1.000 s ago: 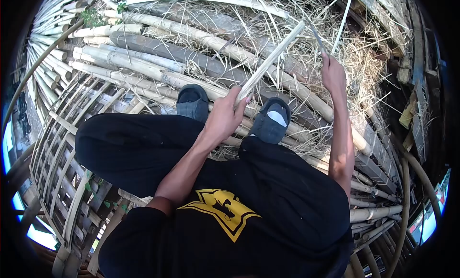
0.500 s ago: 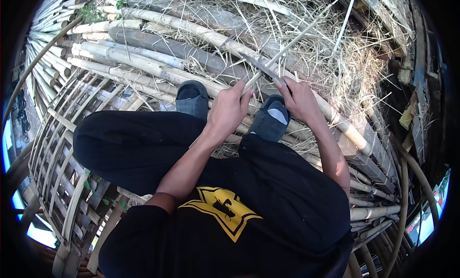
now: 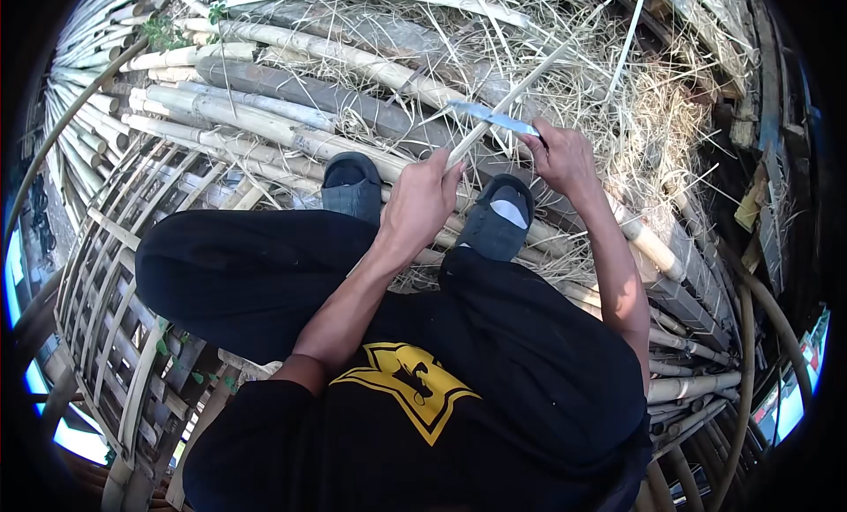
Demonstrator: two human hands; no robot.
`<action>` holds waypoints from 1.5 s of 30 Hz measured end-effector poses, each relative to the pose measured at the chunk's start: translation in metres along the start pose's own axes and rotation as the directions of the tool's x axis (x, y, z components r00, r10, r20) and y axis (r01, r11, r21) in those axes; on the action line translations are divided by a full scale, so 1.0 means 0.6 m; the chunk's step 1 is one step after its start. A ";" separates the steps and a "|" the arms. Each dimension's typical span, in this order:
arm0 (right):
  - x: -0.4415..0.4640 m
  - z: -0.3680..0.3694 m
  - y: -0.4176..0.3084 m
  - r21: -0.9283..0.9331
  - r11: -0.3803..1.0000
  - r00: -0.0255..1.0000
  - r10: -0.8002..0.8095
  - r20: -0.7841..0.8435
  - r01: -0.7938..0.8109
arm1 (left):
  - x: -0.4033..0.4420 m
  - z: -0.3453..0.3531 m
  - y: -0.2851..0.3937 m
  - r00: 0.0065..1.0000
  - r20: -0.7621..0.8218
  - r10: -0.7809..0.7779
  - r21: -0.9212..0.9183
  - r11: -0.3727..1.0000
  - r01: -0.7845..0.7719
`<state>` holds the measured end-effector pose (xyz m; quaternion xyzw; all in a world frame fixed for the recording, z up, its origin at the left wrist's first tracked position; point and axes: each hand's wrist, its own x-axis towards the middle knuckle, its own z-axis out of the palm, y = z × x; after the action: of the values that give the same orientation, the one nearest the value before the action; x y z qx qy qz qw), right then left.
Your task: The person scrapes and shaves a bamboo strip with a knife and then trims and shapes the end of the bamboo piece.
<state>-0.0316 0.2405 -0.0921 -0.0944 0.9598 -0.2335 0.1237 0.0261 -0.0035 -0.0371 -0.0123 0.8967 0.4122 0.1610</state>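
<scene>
My left hand (image 3: 418, 197) is closed around the lower end of a pale bamboo strip (image 3: 514, 92), which slants up and to the right. In my right hand (image 3: 562, 159) is the handle of a knife (image 3: 496, 117), mostly hidden by the fingers. The shiny blade points left and crosses the strip a little above my left hand; whether it cuts into the strip cannot be made out.
Bamboo poles (image 3: 353, 62) and shavings (image 3: 657, 141) cover the ground ahead. My sandalled feet (image 3: 498, 219) stand below the hands. A woven bamboo lattice (image 3: 115, 309) is at the left, and curved poles (image 3: 772, 313) rise at the right.
My right hand has come from the upper right down and left with the knife, then slightly back up and right. The blade now shows its bright flat side. My left hand has shifted slightly.
</scene>
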 end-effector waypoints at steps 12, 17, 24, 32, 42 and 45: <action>-0.093 -0.168 0.187 0.720 0.568 0.698 0.697 -0.162 -0.399 | -0.003 -0.018 0.024 0.912 0.375 -0.168 -0.701 0.592 0.397; -0.066 0.005 0.018 0.692 0.692 0.967 0.252 0.040 -0.208 | -0.003 -0.006 0.002 0.853 0.475 -0.216 -0.652 0.564 0.506; -0.042 0.038 -0.128 0.764 0.542 0.936 0.237 0.261 -0.350 | -0.002 0.026 -0.035 0.958 0.270 -0.094 -0.492 0.842 0.222; -0.010 0.037 -0.118 0.885 0.345 0.907 0.386 0.170 -0.313 | -0.007 0.017 0.001 0.906 0.370 -0.207 -0.586 0.704 0.400; 0.036 -0.018 -0.041 0.846 0.463 0.859 0.512 -0.011 -0.265 | -0.009 0.025 -0.011 0.888 0.431 -0.160 -0.569 0.716 0.405; 0.024 -0.024 -0.053 0.792 0.541 0.893 0.451 0.009 -0.281 | -0.008 0.019 -0.009 0.864 0.443 -0.237 -0.553 0.687 0.472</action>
<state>-0.0454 0.2155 -0.0675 0.1952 0.7688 -0.6002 0.1029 0.0344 0.0007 -0.0468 -0.1721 0.6376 0.6504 0.3752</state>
